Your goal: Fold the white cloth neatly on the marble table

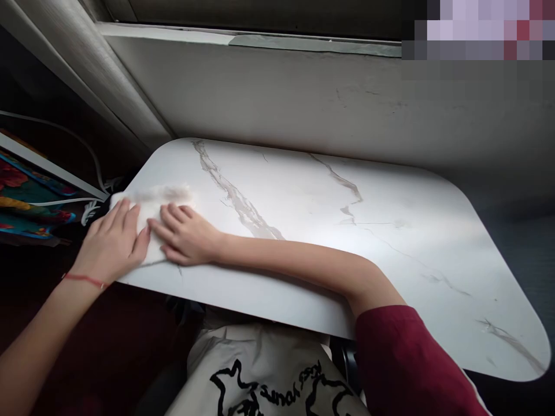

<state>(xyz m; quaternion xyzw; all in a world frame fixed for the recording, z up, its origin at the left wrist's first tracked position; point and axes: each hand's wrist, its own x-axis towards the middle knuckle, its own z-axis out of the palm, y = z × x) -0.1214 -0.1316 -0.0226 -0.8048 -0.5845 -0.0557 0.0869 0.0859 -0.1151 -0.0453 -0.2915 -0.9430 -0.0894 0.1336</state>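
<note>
A white cloth (150,251) lies flattened at the left end of a white marble-patterned table (299,202). My left hand (115,234), with a thin red cord at the wrist, rests on the cloth's left side, fingers extended and thumb apart. Across the tabletop reaches my right arm. My right hand (186,234) presses on the cloth's right side with its fingers spread and slightly bent. Both hands lie close together on top of the cloth, not wrapped round it. The cloth's upper edge is blurred, and its left part is hidden under my left hand.
A pale wall with a ledge (277,43) runs behind the table. To the left hang a light curtain (121,75) and a colourful flowered fabric (30,196), with white cables (93,153) nearby. My lap, in pale printed clothing (264,370), is at the front edge.
</note>
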